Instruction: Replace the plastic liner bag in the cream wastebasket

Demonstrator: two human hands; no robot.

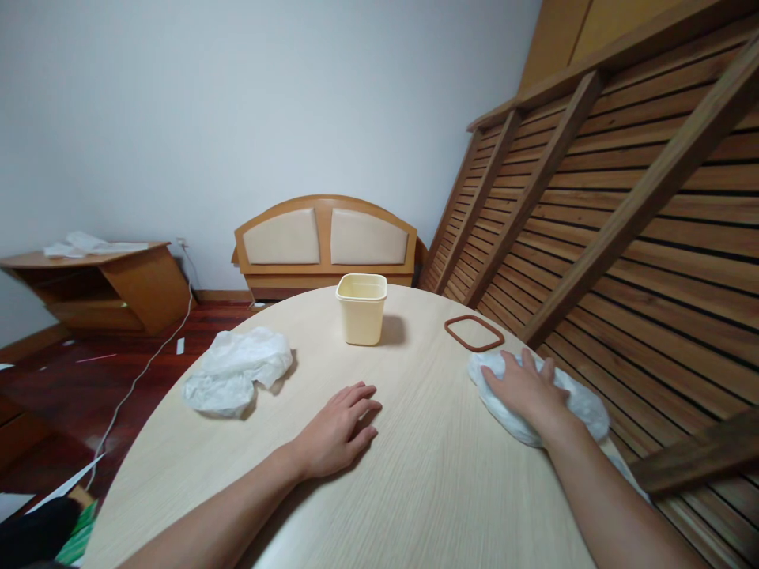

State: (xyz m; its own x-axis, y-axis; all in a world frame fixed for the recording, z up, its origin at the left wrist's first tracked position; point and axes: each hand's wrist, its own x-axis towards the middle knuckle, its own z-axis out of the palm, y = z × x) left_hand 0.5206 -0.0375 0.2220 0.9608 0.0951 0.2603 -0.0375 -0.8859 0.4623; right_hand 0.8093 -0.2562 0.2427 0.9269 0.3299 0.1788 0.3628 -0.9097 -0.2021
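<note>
My left hand [337, 431] rests on the round table [415, 474], its fingers loosely stretched and nothing in them. At the table's right side my right hand [527, 387] lies with spread fingers on top of a white plastic bag [584, 407], touching it. Just beyond that bag is a flat brown rectangular ring [474, 333] with rounded corners. A pale yellow bin [362, 316] stands upright near the far edge, its open top facing up. To the left of my left hand lies a crumpled white plastic bag [240, 367].
Against the right side of the table leans a large slatted wooden frame [598, 229]. A wooden headboard [325, 237] stands by the wall behind. On the left are a low wooden cabinet [139, 288] and a white cable [139, 379] along the dark red floor.
</note>
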